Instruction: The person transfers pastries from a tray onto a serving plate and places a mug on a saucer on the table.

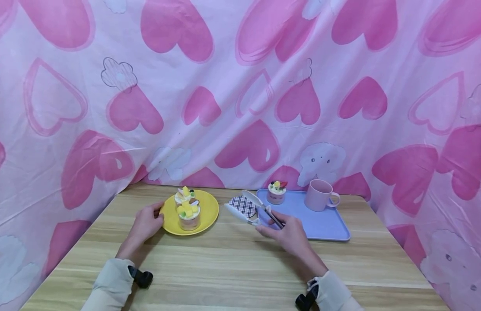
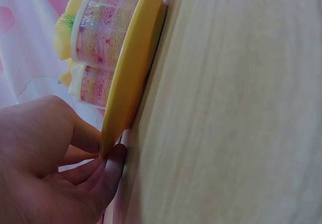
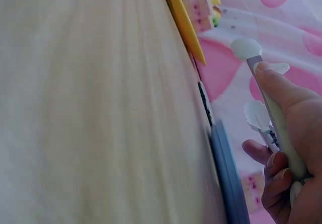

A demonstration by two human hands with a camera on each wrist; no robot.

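At the left rim of a yellow plate [image 1: 211, 211], my left hand [image 1: 144, 223] pinches the edge, thumb above and fingers below in the left wrist view. On that plate stand two clear dessert cups, a front one [image 1: 189, 222] with yellow fruit cubes and a rear one [image 1: 181, 199] partly hidden behind it. My right hand [image 1: 290, 234] grips tongs [image 3: 275, 116] with white, rounded tips. The tips are spread apart with nothing between them, over a round plaid coaster [image 1: 240, 205] left of the blue tray [image 1: 329, 231].
On the tray's far left stands a third dessert cup [image 1: 276, 196] topped with fruit. A pink mug [image 1: 318, 196] is on the tray's far right, handle to the right. Behind the wooden table [image 1: 224, 272] hangs a pink heart-patterned cloth [image 1: 232, 86].
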